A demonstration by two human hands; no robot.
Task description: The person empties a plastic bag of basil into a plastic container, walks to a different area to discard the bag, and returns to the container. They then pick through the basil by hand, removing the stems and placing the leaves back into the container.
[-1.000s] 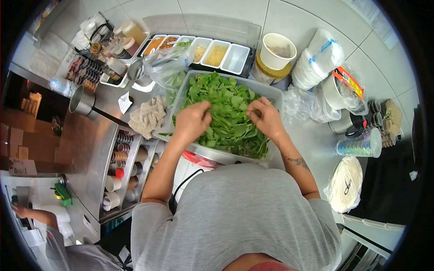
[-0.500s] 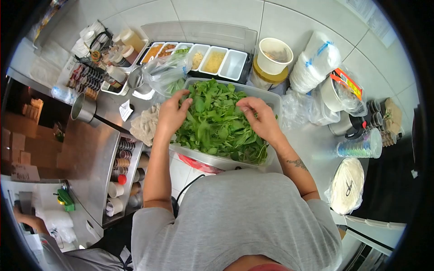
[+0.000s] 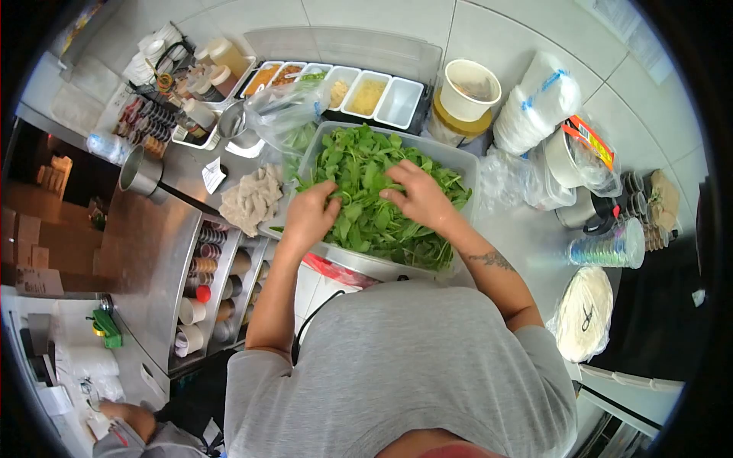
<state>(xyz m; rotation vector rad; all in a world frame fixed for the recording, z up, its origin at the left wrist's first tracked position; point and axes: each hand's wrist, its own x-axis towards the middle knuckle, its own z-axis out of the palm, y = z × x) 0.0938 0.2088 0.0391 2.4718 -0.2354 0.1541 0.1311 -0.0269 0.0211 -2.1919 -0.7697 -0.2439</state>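
Note:
A translucent plastic tub (image 3: 472, 183) full of leafy greens (image 3: 366, 206) stands on the counter in front of me. My left hand (image 3: 307, 216) is at the near left side of the heap, its fingers curled into the leaves. From the right, my right hand (image 3: 421, 197) reaches over the middle, with thumb and fingers bent around some leaves. Foliage partly hides the fingertips of both hands. A clear plastic bag (image 3: 286, 114) with some greens in it lies against the tub's back left corner.
A crumpled cloth (image 3: 250, 202) and a saucepan (image 3: 141, 172) are to the left. Behind the tub sits a row of topping containers (image 3: 366, 95). Bagged bowls (image 3: 538, 103) stand at the right. Another person's arm (image 3: 130, 418) shows at lower left.
Both hands have moved inward over the greens, closer together, with fingers now in the leaves. At lower left the other person's arm has shifted right and down.

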